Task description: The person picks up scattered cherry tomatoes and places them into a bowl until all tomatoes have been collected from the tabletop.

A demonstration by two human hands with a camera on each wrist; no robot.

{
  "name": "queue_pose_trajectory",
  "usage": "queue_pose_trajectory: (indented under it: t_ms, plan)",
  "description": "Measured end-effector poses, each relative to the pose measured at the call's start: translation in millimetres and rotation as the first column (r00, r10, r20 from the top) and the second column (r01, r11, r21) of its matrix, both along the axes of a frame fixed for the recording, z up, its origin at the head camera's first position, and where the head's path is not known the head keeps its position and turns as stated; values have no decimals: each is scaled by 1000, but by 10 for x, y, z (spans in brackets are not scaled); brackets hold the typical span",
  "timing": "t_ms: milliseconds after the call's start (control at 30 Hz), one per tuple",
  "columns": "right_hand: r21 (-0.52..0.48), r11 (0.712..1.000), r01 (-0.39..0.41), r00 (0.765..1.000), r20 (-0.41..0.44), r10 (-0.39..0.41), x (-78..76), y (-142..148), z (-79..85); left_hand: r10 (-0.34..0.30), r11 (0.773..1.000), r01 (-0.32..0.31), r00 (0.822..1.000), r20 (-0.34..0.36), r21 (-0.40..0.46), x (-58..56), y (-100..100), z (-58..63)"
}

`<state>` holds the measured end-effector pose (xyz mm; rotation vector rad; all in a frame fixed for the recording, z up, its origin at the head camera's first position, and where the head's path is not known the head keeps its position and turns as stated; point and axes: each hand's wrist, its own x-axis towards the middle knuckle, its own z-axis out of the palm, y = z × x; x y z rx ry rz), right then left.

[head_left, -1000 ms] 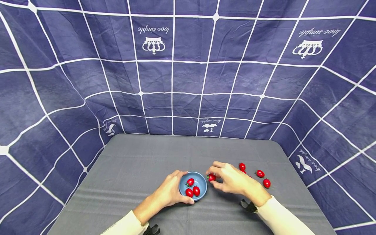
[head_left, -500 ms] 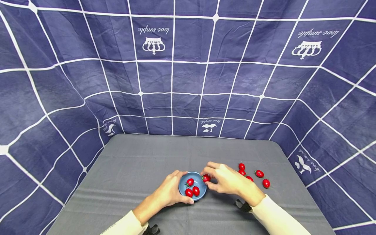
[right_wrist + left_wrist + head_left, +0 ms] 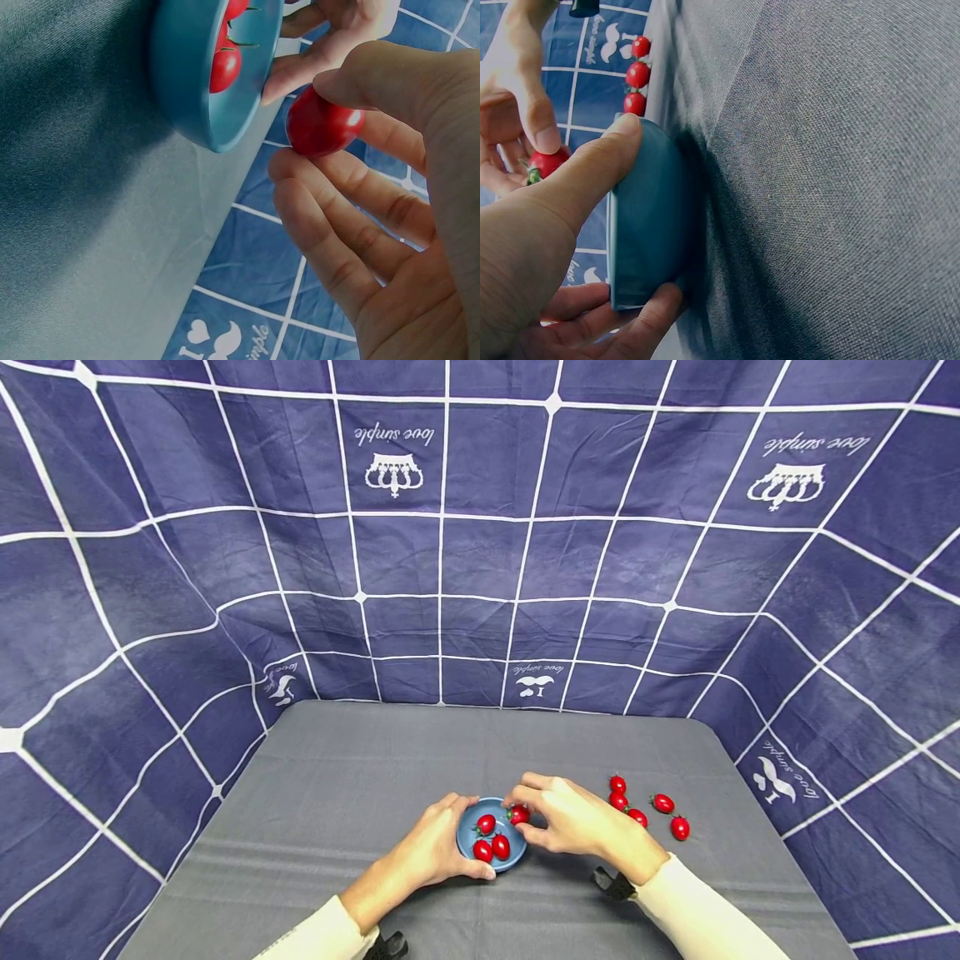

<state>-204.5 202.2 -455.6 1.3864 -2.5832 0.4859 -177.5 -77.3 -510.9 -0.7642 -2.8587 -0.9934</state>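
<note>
My left hand (image 3: 438,843) grips a small blue bowl (image 3: 649,217) by its side, thumb at the rim and fingers curled round the far wall. Inside the bowl lie three cherry tomatoes (image 3: 501,847), red with green stems. Between thumb and fingertips my right hand (image 3: 573,818) pinches another cherry tomato (image 3: 324,124). In the head view that tomato overlaps the right part of the bowl's opening; the right wrist view has it raised above the rim level, beside the bowl's open side.
Several more cherry tomatoes (image 3: 663,803) lie on the grey cloth-covered table (image 3: 360,760), to the right beyond my right hand. A blue curtain (image 3: 480,552) with white grid lines rises behind the table and along both sides.
My right hand has moved left with the pinched tomato, from just right of the bowl to over its right edge. The left hand and bowl have stayed put.
</note>
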Motion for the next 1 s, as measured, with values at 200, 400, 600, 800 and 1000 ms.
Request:
queue_pose_trajectory:
  t_ms: [200,400,600,800,1000]
  plan:
    - [14,1000,3,1000,7,-3,-19,-15,-7,-2,1000,2,1000,-1,1,1,-1,3]
    - [15,1000,10,1000,20,-10,-16,-30,-7,-7,1000,7,1000,2,-1,7,2,4]
    - [11,1000,8,1000,23,-8,-23,-35,-13,-7,1000,7,1000,4,-3,9,6,10]
    - [5,1000,4,999,44,-4,-30,-26,-9,-5,1000,5,1000,-3,-6,7,8,14]
    - [2,1000,7,999,34,-8,-32,-5,-6,-3,1000,3,1000,-7,-8,9,2,22]
